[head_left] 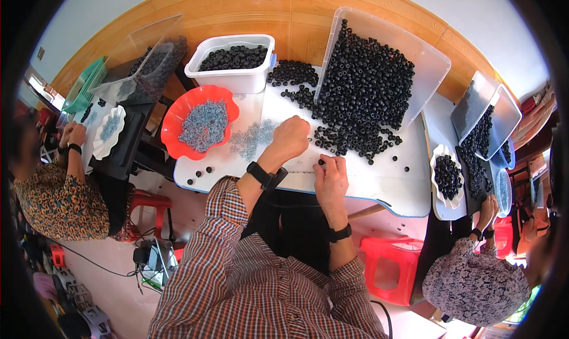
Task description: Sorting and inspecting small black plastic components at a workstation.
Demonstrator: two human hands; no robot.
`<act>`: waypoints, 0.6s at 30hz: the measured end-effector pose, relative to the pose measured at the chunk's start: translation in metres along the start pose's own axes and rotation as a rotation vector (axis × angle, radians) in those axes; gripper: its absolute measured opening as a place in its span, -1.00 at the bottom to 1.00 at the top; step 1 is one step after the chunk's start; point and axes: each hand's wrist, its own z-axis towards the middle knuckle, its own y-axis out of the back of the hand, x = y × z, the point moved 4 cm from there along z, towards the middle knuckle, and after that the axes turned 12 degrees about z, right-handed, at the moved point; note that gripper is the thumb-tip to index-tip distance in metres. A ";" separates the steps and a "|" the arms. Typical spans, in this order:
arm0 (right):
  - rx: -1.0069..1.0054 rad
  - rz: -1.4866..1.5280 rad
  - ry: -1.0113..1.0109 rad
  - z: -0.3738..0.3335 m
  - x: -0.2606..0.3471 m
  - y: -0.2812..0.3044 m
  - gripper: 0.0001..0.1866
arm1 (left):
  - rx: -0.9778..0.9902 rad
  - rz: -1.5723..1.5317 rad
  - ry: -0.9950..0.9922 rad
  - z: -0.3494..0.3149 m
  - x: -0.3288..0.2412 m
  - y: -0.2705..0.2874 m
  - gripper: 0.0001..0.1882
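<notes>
My left hand (pixel 290 137) is closed in a loose fist on the white table (pixel 391 185), next to a scatter of small grey-blue pieces (pixel 253 136). My right hand (pixel 331 176) rests near the front edge and pinches a small black bead (pixel 321 161) between its fingertips. Both wrists wear black bands. A heap of black beads (pixel 361 90) spills from a tilted clear bin (pixel 427 60) just beyond my hands. What my left fist holds is hidden.
A red scalloped dish (pixel 178 122) of grey-blue pieces sits left, a white tub (pixel 232 78) of black beads behind it. Persons work at neighbouring tables on the left (pixel 56 191) and the right (pixel 474 280). Red stools (pixel 388 268) stand below.
</notes>
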 end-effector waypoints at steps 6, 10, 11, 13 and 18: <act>0.003 0.027 0.016 0.001 0.000 0.001 -0.78 | 0.215 -0.024 0.020 0.007 0.000 -0.014 -0.89; 0.004 0.013 0.020 0.003 0.003 0.002 -0.80 | 0.228 -0.062 0.028 0.010 -0.001 -0.015 -0.89; 0.007 0.038 0.006 0.003 0.005 0.002 -0.80 | 0.189 -0.095 -0.005 0.013 0.000 -0.016 -0.89; 0.010 0.059 -0.008 0.005 0.004 0.003 -0.81 | 0.150 -0.129 -0.039 0.019 -0.003 -0.020 -0.90; -0.067 0.000 0.085 0.012 0.005 0.008 -0.76 | 0.025 -0.073 -0.080 0.031 -0.017 -0.024 -0.90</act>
